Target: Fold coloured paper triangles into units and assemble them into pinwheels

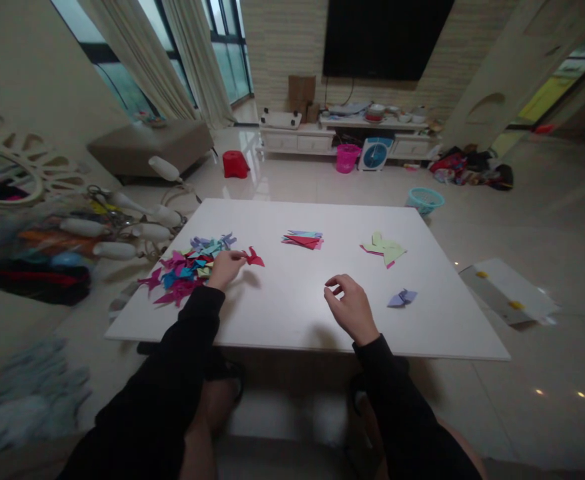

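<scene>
My left hand [225, 268] pinches a red folded paper figure [254, 257] just above the white table [292, 313], right of a heap of several coloured folded paper figures [190, 270]. My right hand [351, 305] hovers over the table's near middle, fingers loosely curled, nothing in it. A purple folded figure [402, 298] lies to its right. Farther back lie a stack of flat coloured papers [303, 239] and yellow-green folded paper [386, 248].
A lamp with white shades [137, 223] and clutter sit left of the table. On the floor are a teal basket [424, 199], a pink bucket [347, 157], a red stool [235, 164] and white sheets [510, 291]. A TV unit [352, 133] lines the far wall.
</scene>
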Demonstrator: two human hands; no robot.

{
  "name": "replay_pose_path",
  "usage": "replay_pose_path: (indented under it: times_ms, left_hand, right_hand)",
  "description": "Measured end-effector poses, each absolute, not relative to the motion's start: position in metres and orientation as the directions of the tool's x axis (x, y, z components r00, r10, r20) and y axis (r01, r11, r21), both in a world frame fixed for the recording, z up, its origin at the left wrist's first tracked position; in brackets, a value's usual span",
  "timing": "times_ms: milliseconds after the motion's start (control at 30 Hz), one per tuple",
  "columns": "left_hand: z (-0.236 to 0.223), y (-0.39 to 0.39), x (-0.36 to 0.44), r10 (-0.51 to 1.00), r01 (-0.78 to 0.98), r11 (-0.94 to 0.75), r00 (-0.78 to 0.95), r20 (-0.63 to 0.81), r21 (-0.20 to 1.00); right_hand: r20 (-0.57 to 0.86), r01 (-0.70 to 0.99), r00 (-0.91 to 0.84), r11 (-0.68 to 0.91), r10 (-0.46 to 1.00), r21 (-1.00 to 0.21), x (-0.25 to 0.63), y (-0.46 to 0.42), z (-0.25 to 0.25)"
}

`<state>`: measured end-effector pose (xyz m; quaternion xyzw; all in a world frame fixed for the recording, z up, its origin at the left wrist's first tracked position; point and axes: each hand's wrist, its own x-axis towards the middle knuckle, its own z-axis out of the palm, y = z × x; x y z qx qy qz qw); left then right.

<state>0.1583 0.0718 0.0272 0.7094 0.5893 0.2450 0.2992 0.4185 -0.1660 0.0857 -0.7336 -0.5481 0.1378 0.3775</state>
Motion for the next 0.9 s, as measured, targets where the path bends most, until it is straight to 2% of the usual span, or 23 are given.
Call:
replay_pose_path:
  times_ms: [133,300,467,700,900]
  left_hand:
    - [0.060,0.005,0.199,0.921,0.420,-0.284,0.370,0.123,0.862]
    - [0.079,-0.055,0.229,0.801,0.226,-0.393,0.561,0.211,0.892]
    - [0.088,-0.057,0.232,0.749,0.220,-0.458,0.617,0.241,0.861]
    - [0.091,-0.054,0.224,0.739,0.212,-0.470,0.625,0.251,0.857]
    - [0.090,-0.056,0.222,0.740,0.213,-0.460,0.628,0.240,0.862]
  right_hand:
    - [0.203,0.687,0.376,-0.124,0.904,-0.716,0.419,-0.167,0.087]
    - [0.240,0.687,0.390,-0.107,0.889,-0.719,0.417,-0.162,0.087]
    - [0.260,0.672,0.355,-0.052,0.898,-0.739,0.411,-0.153,0.083]
    - [0.259,0.638,0.241,0.048,0.935,-0.768,0.397,-0.145,0.087]
    - [0.279,0.601,0.221,0.095,0.935,-0.793,0.387,-0.142,0.088]
